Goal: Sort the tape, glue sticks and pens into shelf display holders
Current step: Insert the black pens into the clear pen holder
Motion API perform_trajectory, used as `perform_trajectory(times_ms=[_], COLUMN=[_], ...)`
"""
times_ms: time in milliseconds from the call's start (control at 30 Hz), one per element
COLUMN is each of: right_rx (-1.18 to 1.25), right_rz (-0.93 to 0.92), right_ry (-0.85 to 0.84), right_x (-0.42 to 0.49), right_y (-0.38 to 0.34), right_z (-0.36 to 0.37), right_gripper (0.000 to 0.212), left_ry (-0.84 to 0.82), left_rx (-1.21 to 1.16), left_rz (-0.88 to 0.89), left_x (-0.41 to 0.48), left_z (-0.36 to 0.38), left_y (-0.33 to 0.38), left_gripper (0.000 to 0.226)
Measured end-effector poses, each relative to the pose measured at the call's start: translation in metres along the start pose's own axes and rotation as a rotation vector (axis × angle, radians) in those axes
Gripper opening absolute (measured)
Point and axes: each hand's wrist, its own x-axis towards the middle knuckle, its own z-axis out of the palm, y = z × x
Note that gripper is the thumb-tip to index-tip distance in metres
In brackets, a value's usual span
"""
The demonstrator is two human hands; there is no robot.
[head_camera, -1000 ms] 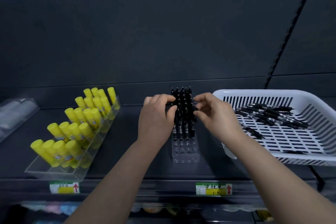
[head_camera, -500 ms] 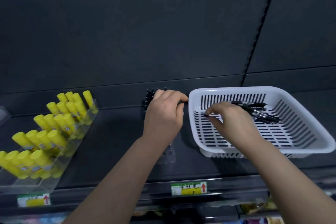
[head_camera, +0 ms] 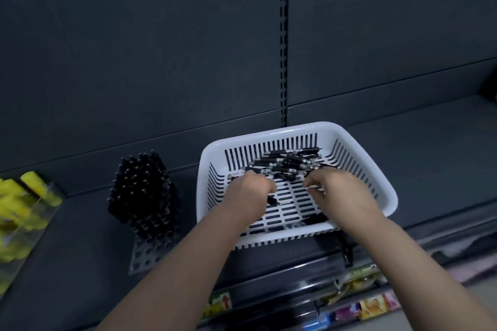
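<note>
A white slotted basket [head_camera: 382, 185] stands on the dark shelf, with a pile of black pens [head_camera: 287, 162] at its far side. Both my hands are inside it. My left hand [head_camera: 250, 193] is curled round a black pen whose end sticks out below the fingers. The bent fingers of my right hand [head_camera: 338, 192] reach down onto the near edge of the pile; whether they hold a pen is hidden. Left of the basket, a clear pen holder [head_camera: 150, 252] has its back rows filled with upright black pens [head_camera: 142, 191]. Yellow glue sticks [head_camera: 16, 204] stand in a clear tray at the far left.
The shelf's front edge carries a price label [head_camera: 220, 301]. Coloured packets [head_camera: 363, 303] lie on the shelf below. A slotted upright [head_camera: 283, 35] runs down the dark back panel. Bare shelf surface stretches right of the basket.
Both hands have left the pen holder and gone into the basket, right hand first, then left. The view has swung to the right, pushing the glue sticks to the left edge.
</note>
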Motion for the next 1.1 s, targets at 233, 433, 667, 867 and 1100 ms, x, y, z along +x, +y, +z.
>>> perform_trajectory(times_ms=[233,433,667,867,1100], right_rx=[-0.004,-0.086,-0.247,0.113,0.692], right_rz=[0.001,-0.045,-0.08,-0.029,-0.128], right_ry=[-0.098,-0.284,-0.312,-0.012,0.33], right_x=[0.031,0.072,0.068,0.056,0.023], right_y=[0.015,0.001,-0.011,-0.029,-0.12], right_z=[0.001,0.029,0.039,0.009,-0.03], right_gripper=[0.016,0.027,0.022,0.02,0.003], left_ry=[0.21,0.545,0.642,0.769,0.891], left_rx=[-0.148,-0.564,-0.768,-0.82,-0.869], left_rz=[0.044,-0.201,-0.303,-0.247,-0.214], left_x=[-0.001,-0.022,-0.035,-0.055,-0.122], left_z=[-0.01,-0.037,-0.041,-0.064,-0.091], left_y=[-0.001,-0.012,-0.017,-0.026,-0.077], left_gripper=[0.012,0.021,0.019,0.014,0.016])
